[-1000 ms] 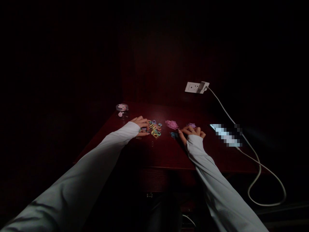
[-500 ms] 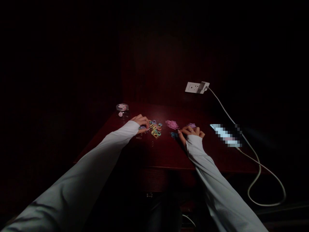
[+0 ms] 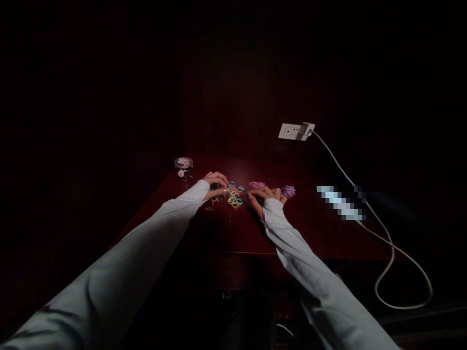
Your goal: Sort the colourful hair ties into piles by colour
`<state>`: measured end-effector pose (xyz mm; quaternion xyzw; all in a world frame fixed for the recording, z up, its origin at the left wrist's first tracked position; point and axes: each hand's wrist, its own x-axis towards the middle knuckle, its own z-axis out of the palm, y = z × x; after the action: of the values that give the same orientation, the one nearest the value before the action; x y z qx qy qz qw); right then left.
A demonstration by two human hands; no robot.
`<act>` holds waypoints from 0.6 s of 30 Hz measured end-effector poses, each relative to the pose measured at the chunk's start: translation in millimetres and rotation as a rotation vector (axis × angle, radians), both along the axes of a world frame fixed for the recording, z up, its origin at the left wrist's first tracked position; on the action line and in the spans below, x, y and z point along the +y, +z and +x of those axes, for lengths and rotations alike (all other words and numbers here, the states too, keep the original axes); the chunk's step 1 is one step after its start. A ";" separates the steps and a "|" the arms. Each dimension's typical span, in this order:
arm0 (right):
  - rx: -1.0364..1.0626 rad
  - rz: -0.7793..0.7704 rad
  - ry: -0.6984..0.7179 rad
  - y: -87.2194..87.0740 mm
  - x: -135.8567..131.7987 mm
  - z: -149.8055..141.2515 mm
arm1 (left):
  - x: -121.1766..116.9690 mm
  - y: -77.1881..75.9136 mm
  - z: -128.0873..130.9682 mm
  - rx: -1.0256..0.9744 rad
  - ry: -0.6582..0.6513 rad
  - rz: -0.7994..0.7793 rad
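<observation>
A heap of small coloured rubber bands (image 3: 234, 195) lies on a dark red wooden table (image 3: 241, 233). My left hand (image 3: 216, 184) rests at the heap's left edge, fingers curled over some bands. My right hand (image 3: 265, 194) lies just right of the heap, fingers curled toward it, between a pink pile of bands (image 3: 256, 185) and a purple pile (image 3: 289, 190). What either hand pinches is too small and dark to make out. Both arms wear pale long sleeves.
A small clear jar (image 3: 183, 166) with pink bits stands at the table's back left. A lit phone (image 3: 339, 202) lies at the right, with a white cable (image 3: 386, 238) running to a wall socket (image 3: 295, 131). A loose clip (image 3: 230, 216) lies near the heap.
My right hand has moved left, from beside the purple pile to the edge of the coloured heap. My left hand stays at the heap, fingers slightly shifted.
</observation>
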<state>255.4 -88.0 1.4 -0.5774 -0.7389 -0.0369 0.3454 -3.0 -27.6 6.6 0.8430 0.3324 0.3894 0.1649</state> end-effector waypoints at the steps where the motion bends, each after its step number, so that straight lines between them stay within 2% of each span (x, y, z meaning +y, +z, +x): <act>1: 0.028 -0.022 0.010 0.4 0.9 -6.9 | 0.8 0.2 1.0 -0.027 -0.006 -0.014; 7: 0.174 -0.113 0.123 -3.2 7.3 -35.9 | 7.0 -0.2 5.6 -0.138 0.010 -0.152; 11: 0.186 -0.140 0.127 -7.0 12.6 -44.3 | 8.1 -1.1 8.3 -0.191 -0.034 -0.187; 18: 0.171 -0.057 0.090 -5.0 8.4 -45.5 | 7.6 -3.2 7.4 -0.122 -0.036 -0.180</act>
<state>209.8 -79.6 -3.6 -0.5540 -0.7327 0.0492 0.3922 4.4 -19.9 3.5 0.8052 0.3402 0.4056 0.2670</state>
